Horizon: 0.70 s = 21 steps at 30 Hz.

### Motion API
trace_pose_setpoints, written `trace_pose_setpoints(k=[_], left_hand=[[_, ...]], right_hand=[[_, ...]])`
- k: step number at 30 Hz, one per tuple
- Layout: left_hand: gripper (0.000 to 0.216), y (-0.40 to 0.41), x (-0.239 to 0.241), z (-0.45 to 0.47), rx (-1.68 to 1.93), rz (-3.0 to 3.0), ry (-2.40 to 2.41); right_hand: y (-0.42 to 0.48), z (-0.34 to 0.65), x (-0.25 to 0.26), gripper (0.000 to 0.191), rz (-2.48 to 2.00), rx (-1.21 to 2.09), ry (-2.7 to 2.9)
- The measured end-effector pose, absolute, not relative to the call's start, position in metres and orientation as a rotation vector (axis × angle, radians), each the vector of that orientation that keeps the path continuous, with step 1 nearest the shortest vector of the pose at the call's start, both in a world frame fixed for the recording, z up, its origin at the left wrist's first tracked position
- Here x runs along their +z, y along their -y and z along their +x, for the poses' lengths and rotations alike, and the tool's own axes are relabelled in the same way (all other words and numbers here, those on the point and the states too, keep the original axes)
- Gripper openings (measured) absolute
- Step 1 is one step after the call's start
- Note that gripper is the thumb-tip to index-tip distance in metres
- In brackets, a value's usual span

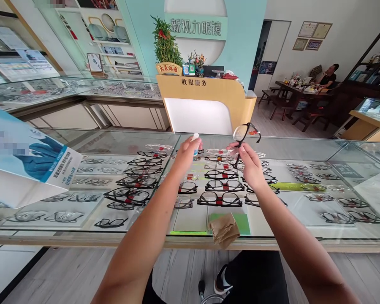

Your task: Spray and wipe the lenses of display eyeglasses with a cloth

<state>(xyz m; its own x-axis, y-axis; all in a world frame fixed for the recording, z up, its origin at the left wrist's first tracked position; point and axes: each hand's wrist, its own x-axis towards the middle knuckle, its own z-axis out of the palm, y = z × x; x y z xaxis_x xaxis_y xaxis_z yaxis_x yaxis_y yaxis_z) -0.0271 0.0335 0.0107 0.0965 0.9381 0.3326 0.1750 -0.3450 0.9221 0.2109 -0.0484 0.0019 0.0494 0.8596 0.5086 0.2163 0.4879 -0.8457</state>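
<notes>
My left hand (186,153) is closed around a small bottle (195,138) with a white top, held above the glass display case (183,137). A bit of blue and white shows below my fingers. In my right hand (251,165) is a pair of black-framed eyeglasses (240,141), turned on its side with one lens upward and a red-orange label on it. My fingers grip it near the bridge and lower lens. A crumpled brown cleaning cloth (224,229) lies at the front edge of the case, below and between my hands.
Rows of eyeglasses (224,185) with red tags lie under the glass. A blue and white sign (25,156) stands on the left. Beyond the case is a wooden cashier counter (205,86) with a plant (166,46). A person (329,78) sits at a far table.
</notes>
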Motion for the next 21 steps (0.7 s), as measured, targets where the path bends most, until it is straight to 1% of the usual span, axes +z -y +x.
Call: trace_pose_setpoints(k=[2,3,7,12,16,21], left_hand=[[0.026,-0.041,0.013,-0.042,1.285,1.633,-1.246],[0.024,-0.044,0.013,-0.049,1.252,1.624,-1.312],[0.037,-0.052,0.005,-0.064,1.052,1.714,-1.462],[0.036,-0.059,-0.006,-0.071,0.752,1.937,-1.541],[0.033,-0.063,-0.011,-0.072,0.638,1.957,-1.630],[0.047,-0.065,-0.012,-0.075,0.573,1.978,-1.688]], right_hand=[[0.048,0.212,0.002,0.058,-1.001,0.632,1.467],[0.048,0.212,0.001,0.057,-1.001,0.636,1.456],[0.049,0.212,0.001,0.058,-0.975,0.684,1.403],[0.049,0.212,0.003,0.056,-0.962,0.681,1.389],[0.047,0.212,0.002,0.056,-0.951,0.693,1.375],[0.044,0.209,0.000,0.055,-0.935,0.696,1.354]])
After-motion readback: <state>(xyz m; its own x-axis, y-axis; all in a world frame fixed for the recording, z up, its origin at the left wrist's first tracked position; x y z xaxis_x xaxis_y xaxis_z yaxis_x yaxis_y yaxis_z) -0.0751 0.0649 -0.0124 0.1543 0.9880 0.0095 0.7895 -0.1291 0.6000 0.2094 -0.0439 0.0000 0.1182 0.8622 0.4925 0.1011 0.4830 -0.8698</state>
